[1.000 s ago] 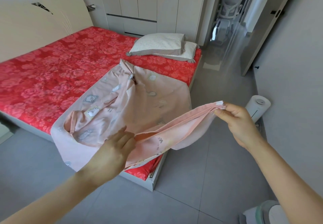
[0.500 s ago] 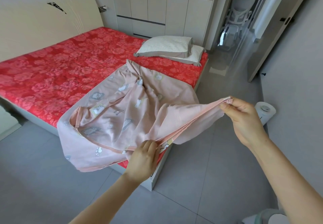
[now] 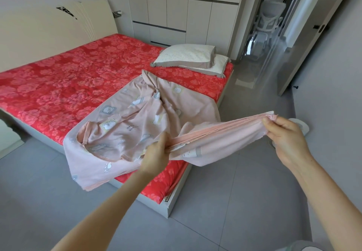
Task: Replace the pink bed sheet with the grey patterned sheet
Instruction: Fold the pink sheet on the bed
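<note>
**Pink bed sheet (image 3: 137, 117) held taut by its hem btwn both hands at the bed corner**

Most of the sheet lies crumpled on the near corner of the bed (image 3: 156, 201), on top of the red floral cover (image 3: 58, 86), w/ one side hanging past the foot edge toward the floor (image 3: 215, 211). From that heap the bunched hem (image 3: 225, 131) runs out as a tight band.

The left hand (image 3: 156, 155) grips the band at the heap end, right above the bed's edge, fingers (image 3: 163, 141) curled round the gathered cloth. The right hand (image 3: 286, 139) pinches the far end w/ thumb and fingers closed on the hem tip. It is out over the floor, well clear of the bed.

So the band's long axis goes approx left to right, rising a little toward the right hand. Its free end points at the wall (image 3: 333, 74) on that side. The rest of the sheet lies beyond and to the left of the left hand, so that hand is nearer the bulk.

My guess at the next move: gathering along that axis, w/ the left hand feeding more hem toward the right, or both hands lifting the lot off the bed. The hanging side could drag on the floor.

Two pillows (image 3: 188, 54) sit at the far corner, apart from the sheet. No grey patterned sheet in view.
</note>
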`<state>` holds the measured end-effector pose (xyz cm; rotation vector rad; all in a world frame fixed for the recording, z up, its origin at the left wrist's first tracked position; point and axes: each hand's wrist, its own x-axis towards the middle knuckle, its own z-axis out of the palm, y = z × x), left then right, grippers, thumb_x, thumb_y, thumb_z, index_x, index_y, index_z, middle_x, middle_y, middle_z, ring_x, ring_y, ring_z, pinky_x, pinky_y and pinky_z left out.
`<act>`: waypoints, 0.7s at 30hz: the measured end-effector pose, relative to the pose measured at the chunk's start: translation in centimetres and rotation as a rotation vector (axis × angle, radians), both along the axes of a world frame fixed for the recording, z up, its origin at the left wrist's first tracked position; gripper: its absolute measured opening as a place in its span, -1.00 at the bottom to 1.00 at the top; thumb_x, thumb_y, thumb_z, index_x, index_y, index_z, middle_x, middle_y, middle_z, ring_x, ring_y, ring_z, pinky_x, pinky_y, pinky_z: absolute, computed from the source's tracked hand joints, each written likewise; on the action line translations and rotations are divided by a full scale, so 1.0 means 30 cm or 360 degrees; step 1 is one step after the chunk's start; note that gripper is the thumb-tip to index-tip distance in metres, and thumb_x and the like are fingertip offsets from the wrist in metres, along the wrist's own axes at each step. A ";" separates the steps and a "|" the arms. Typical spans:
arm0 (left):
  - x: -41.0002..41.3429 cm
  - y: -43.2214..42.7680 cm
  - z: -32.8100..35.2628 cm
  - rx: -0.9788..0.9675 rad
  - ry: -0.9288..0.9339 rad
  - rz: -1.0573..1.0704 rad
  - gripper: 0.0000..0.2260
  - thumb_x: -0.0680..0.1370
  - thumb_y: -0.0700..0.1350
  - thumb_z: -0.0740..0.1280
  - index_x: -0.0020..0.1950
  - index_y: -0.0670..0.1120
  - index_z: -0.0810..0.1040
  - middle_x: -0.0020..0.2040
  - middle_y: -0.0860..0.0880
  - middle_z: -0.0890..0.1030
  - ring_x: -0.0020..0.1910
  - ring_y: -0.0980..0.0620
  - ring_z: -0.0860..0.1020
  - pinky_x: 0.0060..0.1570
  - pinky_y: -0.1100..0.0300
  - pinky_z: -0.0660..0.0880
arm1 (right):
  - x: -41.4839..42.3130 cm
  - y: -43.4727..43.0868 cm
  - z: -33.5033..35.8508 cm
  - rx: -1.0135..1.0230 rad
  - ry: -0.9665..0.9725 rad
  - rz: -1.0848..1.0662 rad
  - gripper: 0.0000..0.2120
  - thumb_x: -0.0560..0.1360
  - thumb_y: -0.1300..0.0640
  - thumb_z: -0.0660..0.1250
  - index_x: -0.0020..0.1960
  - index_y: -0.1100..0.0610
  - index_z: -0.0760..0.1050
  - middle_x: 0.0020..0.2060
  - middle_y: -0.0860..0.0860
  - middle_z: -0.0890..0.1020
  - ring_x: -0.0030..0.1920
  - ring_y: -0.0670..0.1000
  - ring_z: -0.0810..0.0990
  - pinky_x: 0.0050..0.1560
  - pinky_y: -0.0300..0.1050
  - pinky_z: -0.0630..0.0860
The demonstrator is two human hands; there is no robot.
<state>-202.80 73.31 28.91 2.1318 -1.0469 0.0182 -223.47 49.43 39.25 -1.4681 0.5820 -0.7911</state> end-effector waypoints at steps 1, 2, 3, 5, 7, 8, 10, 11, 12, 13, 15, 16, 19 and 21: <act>0.031 -0.010 0.032 0.0052 0.0118 -0.0061 -0.67 0.41 -0.33 0.25 -0.08 0.04 0.19 -0.37 -0.07 0.51 -0.44 0.04 0.36 -0.40 0.15 0.27 | 0.002 -0.019 -0.001 0.0047 0.0049 -0.0048 -0.77 0.20 -0.16 0.51 -0.27 -0.03 0.68 -0.20 -0.09 0.60 -0.06 -0.10 0.51 -0.01 -0.27 0.46; 0.066 -0.020 0.065 0.0138 0.0227 -0.0140 -0.66 0.42 -0.31 0.30 -0.06 0.04 0.21 -0.37 -0.04 0.51 -0.44 0.13 0.35 -0.38 0.21 0.28 | 0.008 -0.041 -0.009 0.0075 0.0093 -0.0064 -0.83 0.25 -0.09 0.50 -0.25 -0.01 0.68 -0.15 -0.04 0.59 -0.03 -0.05 0.49 0.03 -0.20 0.44; 0.100 -0.034 0.098 0.0272 0.0325 -0.0211 -0.68 0.42 -0.29 0.35 -0.02 0.02 0.29 -0.36 0.02 0.53 -0.42 0.20 0.37 -0.34 0.26 0.31 | 0.021 -0.068 -0.022 0.0088 0.0142 -0.0071 -0.83 0.28 -0.05 0.49 -0.22 0.03 0.68 -0.10 0.01 0.58 0.00 -0.02 0.48 0.07 -0.12 0.42; 0.155 -0.066 0.143 0.0549 0.0453 -0.0315 -0.77 0.42 -0.25 0.41 0.01 -0.05 0.50 -0.31 0.12 0.51 -0.30 0.19 0.43 -0.27 0.35 0.34 | 0.054 -0.103 -0.051 0.0130 0.0278 -0.0126 -0.88 0.41 0.10 0.45 -0.09 0.11 0.64 -0.07 0.04 0.59 0.02 0.00 0.50 0.10 -0.07 0.40; 0.186 -0.098 0.166 0.0728 0.0492 -0.0385 -0.86 0.40 -0.26 0.42 -0.07 -0.12 0.59 -0.36 0.13 0.45 -0.29 0.12 0.41 -0.32 0.34 0.30 | 0.084 -0.117 -0.080 0.0186 0.0379 -0.0211 -0.89 0.51 0.23 0.35 0.02 0.20 0.59 -0.10 0.03 0.59 -0.04 0.00 0.52 0.05 -0.09 0.41; 0.212 -0.113 0.169 0.0771 0.0525 -0.0449 -0.92 0.40 -0.26 0.42 -0.15 -0.11 0.61 -0.41 0.14 0.42 -0.34 0.14 0.39 -0.34 0.32 0.27 | 0.110 -0.127 -0.098 0.0227 0.0397 -0.0271 -0.88 0.52 0.24 0.34 0.04 0.21 0.58 -0.11 0.03 0.58 -0.05 -0.01 0.51 0.04 -0.10 0.41; 0.248 -0.124 0.164 0.0738 0.0659 -0.0606 -0.72 0.44 -0.23 0.41 -0.39 0.09 0.54 -0.52 0.17 0.35 -0.45 0.21 0.33 -0.36 0.35 0.22 | 0.148 -0.132 -0.099 0.0283 0.0378 -0.0369 -0.92 0.52 0.24 0.33 0.00 0.19 0.58 -0.10 0.04 0.56 -0.01 -0.01 0.48 0.05 -0.11 0.39; 0.268 -0.127 0.158 0.0682 0.0709 -0.0687 -0.61 0.47 -0.21 0.41 -0.50 0.12 0.47 -0.56 0.17 0.30 -0.50 0.21 0.30 -0.37 0.37 0.20 | 0.167 -0.127 -0.084 0.0291 0.0356 -0.0397 -0.94 0.52 0.24 0.33 -0.04 0.17 0.57 -0.12 0.03 0.55 -0.02 -0.02 0.47 0.04 -0.12 0.38; 0.282 -0.127 0.159 0.0613 0.0732 -0.0745 -0.56 0.49 -0.18 0.40 -0.56 0.11 0.42 -0.58 0.16 0.26 -0.52 0.20 0.27 -0.39 0.37 0.20 | 0.187 -0.131 -0.072 0.0285 0.0342 -0.0447 -0.94 0.53 0.25 0.32 -0.08 0.16 0.57 -0.16 0.00 0.54 -0.06 -0.05 0.48 0.02 -0.16 0.38; 0.302 -0.125 0.149 0.0518 0.0731 -0.0798 -0.55 0.50 -0.16 0.40 -0.56 0.08 0.40 -0.58 0.14 0.23 -0.53 0.18 0.25 -0.40 0.38 0.20 | 0.211 -0.129 -0.048 0.0259 0.0315 -0.0492 -0.91 0.53 0.25 0.31 -0.11 0.13 0.56 -0.19 -0.03 0.54 -0.11 -0.08 0.48 -0.03 -0.21 0.39; 0.348 -0.120 0.138 0.0322 0.0683 -0.0837 -0.65 0.50 -0.15 0.42 -0.47 -0.04 0.42 -0.56 0.12 0.23 -0.51 0.17 0.24 -0.41 0.36 0.18 | 0.256 -0.112 -0.004 0.0235 0.0296 -0.0584 -0.90 0.54 0.25 0.31 -0.11 0.11 0.55 -0.20 -0.04 0.54 -0.19 -0.12 0.49 -0.14 -0.29 0.41; 0.370 -0.113 0.139 0.0245 0.0661 -0.0863 -0.71 0.49 -0.17 0.42 -0.39 -0.16 0.44 -0.55 0.13 0.26 -0.49 0.17 0.26 -0.40 0.36 0.19 | 0.283 -0.101 0.014 0.0211 0.0288 -0.0644 -0.93 0.53 0.25 0.31 -0.08 0.14 0.56 -0.18 -0.02 0.56 -0.19 -0.11 0.51 -0.15 -0.29 0.42; 0.439 -0.107 0.153 0.0008 0.0423 -0.0969 -0.79 0.51 -0.27 0.36 -0.20 -0.05 0.36 -0.48 0.18 0.43 -0.48 0.19 0.34 -0.39 0.36 0.23 | 0.351 -0.082 0.064 0.0166 0.0226 -0.0781 -0.94 0.51 0.27 0.33 -0.04 0.20 0.58 -0.17 0.01 0.62 -0.13 -0.03 0.56 -0.03 -0.20 0.48; 0.493 -0.103 0.186 -0.0179 -0.0086 -0.1182 -0.81 0.51 -0.29 0.25 -0.08 0.01 0.37 -0.40 0.13 0.45 -0.42 0.21 0.37 -0.39 0.34 0.27 | 0.389 -0.064 0.092 0.0142 0.0235 -0.0847 -0.89 0.51 0.25 0.34 -0.01 0.26 0.58 -0.10 0.08 0.60 -0.07 0.03 0.54 0.05 -0.10 0.45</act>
